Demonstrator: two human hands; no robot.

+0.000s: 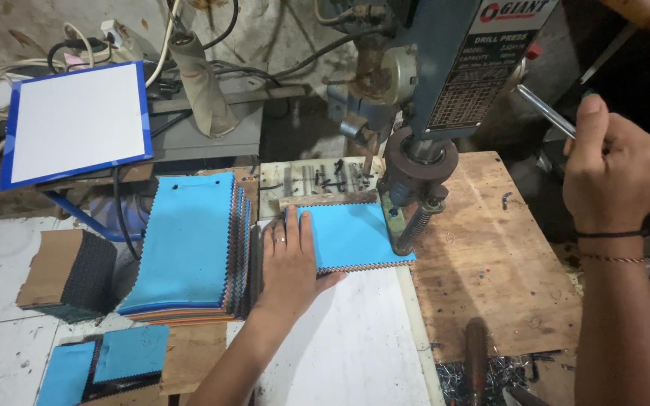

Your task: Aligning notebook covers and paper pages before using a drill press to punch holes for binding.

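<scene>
My left hand (289,259) lies flat, fingers spread, pressing a small stack of blue fabric swatches (351,237) on the desk (490,256) under the drill press (423,113). My right hand (615,169) is closed around its metal lever (547,111). A taller swatch pile (186,244) sits just left.
</scene>
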